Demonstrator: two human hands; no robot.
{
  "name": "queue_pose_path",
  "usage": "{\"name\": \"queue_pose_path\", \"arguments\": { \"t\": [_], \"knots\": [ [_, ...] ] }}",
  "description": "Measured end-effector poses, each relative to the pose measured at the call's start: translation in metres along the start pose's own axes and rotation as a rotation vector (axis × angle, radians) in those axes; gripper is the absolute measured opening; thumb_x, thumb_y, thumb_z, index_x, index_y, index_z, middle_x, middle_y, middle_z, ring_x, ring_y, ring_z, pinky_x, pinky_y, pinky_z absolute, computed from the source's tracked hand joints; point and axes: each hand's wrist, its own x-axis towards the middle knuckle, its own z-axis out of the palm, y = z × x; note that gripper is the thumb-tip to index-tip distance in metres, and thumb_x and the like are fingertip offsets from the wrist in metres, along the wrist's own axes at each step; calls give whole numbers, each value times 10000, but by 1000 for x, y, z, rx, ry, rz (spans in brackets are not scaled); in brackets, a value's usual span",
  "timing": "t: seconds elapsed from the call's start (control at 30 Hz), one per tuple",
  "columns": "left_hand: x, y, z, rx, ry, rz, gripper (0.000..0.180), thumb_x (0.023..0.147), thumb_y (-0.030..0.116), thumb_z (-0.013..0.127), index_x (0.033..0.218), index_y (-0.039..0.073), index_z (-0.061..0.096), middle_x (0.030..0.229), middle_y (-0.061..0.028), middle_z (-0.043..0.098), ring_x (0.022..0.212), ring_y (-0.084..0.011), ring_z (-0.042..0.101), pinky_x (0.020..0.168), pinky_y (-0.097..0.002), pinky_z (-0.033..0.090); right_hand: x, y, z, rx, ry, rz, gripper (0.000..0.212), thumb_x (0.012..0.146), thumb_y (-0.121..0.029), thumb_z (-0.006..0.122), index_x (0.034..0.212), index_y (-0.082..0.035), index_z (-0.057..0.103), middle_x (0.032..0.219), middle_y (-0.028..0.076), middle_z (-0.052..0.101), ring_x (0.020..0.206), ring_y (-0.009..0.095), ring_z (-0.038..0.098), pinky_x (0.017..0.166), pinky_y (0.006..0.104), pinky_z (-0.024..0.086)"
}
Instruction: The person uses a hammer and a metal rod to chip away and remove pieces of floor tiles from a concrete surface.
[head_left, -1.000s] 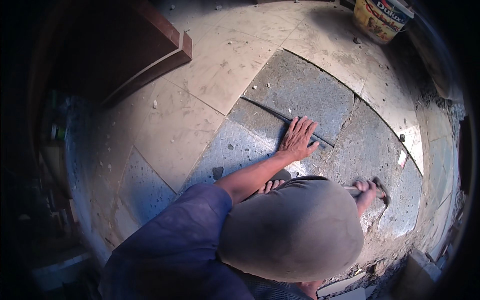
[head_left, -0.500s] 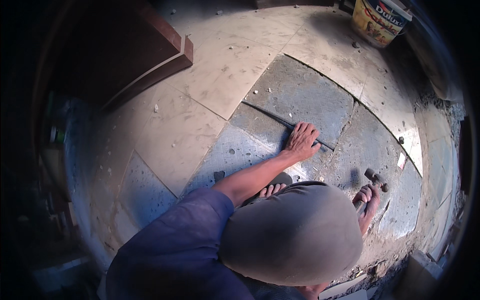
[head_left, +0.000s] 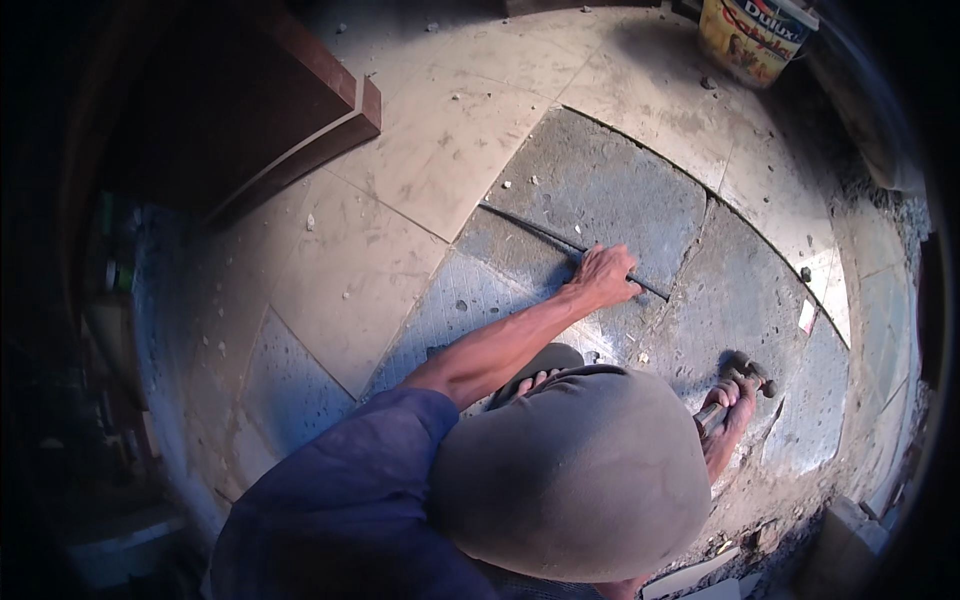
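Observation:
A long, thin dark metal bar (head_left: 530,229) slants across the bare grey floor patch (head_left: 620,165). My left hand (head_left: 604,276) is closed round it nearer its right end, the bar showing on both sides of the fist. Off to the right, my right hand (head_left: 733,403) grips a hammer (head_left: 752,371) by its handle, close under the head. The head hangs over the rough grey floor, and part of the handle is hidden by my fingers and wrist.
Beige floor tiles (head_left: 400,195) border the patch. A brown wooden cabinet (head_left: 330,120) stands at the left, a paint bucket (head_left: 752,40) at the back right. Small rubble lies about. Broken tile pieces (head_left: 690,575) lie at the lower right. My bent knee (head_left: 580,470) covers the near middle.
The fingers of my left hand have curled tighter round the bar, which has hardly shifted. My right hand has moved slightly toward me with the hammer, whose head has turned.

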Motion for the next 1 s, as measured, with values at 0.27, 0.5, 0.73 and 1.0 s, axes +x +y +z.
{"name": "queue_pose_path", "arguments": {
  "t": [0.27, 0.5, 0.73, 1.0],
  "knots": [
    [-3, 1, 8, -37, 34, -8, 355, 705, 318, 831, 890, 45, 702, 965, -128, 618, 948, -310, 606, 875, -416, 430, -9, 10, 11, -78, 62, -71, 220, 928, -50, 540, 755, -118, 422, 570, -57, 356, 432, 46, 325, 369, 193, 339],
    [-10, -11, 16, -10, 181, 108, 310, 713, 287, 814, 879, 73, 663, 965, -87, 602, 1000, -281, 578, 909, -416, 414, -10, 19, 25, -149, 66, -135, 185, 916, -29, 552, 808, -114, 428, 566, -64, 352, 433, 33, 325, 357, 192, 335],
    [-31, -20, 12, 114, 299, 255, 481, 826, 329, 734, 1215, 93, 575, 1257, -140, 530, 1235, -339, 471, 1056, -467, 355, -32, 79, 66, -172, 86, -175, 221, 894, -47, 578, 768, -136, 419, 559, -79, 334, 415, 29, 300, 345, 191, 319],
    [-33, -24, 24, 220, 280, 196, 609, 884, 395, 667, 1381, 91, 490, 1428, -151, 465, 1403, -325, 362, 1177, -496, 223, -39, 109, 76, 4, -74, 264, 213, 881, -12, 567, 781, -115, 411, 549, -66, 383, 394, 32, 348, 325, 200, 328]
  ]
}}
